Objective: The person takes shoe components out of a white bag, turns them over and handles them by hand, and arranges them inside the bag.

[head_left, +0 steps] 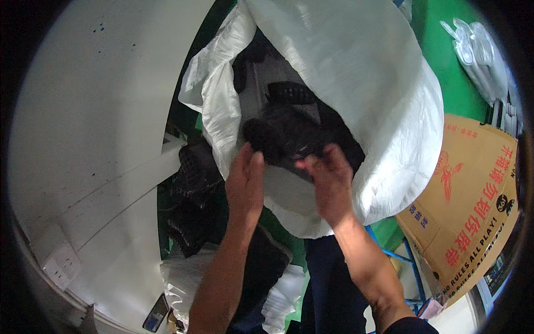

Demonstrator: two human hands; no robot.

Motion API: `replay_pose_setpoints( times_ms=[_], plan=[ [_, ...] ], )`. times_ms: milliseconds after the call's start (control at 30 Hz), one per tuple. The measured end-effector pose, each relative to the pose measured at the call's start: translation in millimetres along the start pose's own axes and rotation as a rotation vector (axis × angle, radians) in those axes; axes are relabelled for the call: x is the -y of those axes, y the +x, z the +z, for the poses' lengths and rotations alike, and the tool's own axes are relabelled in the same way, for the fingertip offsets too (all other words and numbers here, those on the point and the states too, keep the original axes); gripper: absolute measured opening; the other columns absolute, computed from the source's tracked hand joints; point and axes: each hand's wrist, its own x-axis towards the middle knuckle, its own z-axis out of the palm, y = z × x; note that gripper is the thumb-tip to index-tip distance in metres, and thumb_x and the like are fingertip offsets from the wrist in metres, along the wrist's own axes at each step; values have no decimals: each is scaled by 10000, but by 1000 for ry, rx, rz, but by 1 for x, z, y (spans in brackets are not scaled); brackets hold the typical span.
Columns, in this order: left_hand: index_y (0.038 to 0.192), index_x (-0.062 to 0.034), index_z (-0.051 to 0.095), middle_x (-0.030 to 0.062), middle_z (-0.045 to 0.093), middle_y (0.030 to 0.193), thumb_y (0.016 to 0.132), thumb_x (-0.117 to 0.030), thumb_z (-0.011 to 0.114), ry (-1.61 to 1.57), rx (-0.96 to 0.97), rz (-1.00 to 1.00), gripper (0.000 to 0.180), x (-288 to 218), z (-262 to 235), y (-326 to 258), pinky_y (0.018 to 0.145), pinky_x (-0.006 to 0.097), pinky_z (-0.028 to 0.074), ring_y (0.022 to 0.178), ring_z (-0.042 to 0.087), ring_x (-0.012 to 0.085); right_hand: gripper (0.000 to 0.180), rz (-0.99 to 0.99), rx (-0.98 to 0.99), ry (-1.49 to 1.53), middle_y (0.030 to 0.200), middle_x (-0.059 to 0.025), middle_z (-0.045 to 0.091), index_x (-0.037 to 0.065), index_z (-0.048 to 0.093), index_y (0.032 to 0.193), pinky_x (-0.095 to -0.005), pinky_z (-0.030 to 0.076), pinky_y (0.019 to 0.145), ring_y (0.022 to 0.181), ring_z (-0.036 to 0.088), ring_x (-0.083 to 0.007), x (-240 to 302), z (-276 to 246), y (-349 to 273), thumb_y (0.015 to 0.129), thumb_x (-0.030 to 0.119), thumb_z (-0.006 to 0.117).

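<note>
Shadow is covering a black item (283,131), perhaps a shoe, which is sitting between two hands at the open mouth of a white sack (384,111). The right hand (332,181) is pinching its near right edge between thumb and curled fingers. The left hand (245,181) is meeting its near left corner with thumb and fingers close together; whether it is gripping or only steadying, I cannot tell.

Good handling here is probably depending on an even, two-sided hold, with the item staying level and the fingertips keeping free of the thin sack material. A one-sided pinch would be risking a twist or a slip into the dark.

Deeper in the opening, a ridged black piece (292,93) is lying just beyond the item and may be catching on it. On the left, a crumpled fold (219,106) of the sack is drooping beside the opening and narrowing the way in. Below the left side, more black things (192,175) are crowding near the left forearm. Farther out, printed cardboard (467,206) is leaning on the right, clear plastic bags (483,61) are lying above it, and a phone (156,313) is resting at lower left.
</note>
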Motion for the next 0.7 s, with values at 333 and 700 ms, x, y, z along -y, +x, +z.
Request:
replay_pose_setpoints(
  times_ms=[333, 700],
  plan=[
    [1385, -37, 458, 147, 572, 1315, 905, -312, 696, -1000, -263, -390, 603, -18, -105, -162, 1054, 541, 449, 1261, 525, 336, 336, -288, 376, -1313, 1082, -238, 615, -13, 581, 1115, -466, 514, 891, 1018, 612, -400, -14, -7, -10, 859, 190, 661],
    [1343, -29, 496, 127, 628, 1204, 887, -319, 726, -817, -75, -537, 587, -14, -85, -172, 932, 418, 539, 1086, 636, 260, 299, 200, 176, -1763, 1103, -209, 659, 10, 625, 1089, -418, 537, 873, 1094, 621, -348, 4, 16, 65, 807, 107, 636]
  ],
)
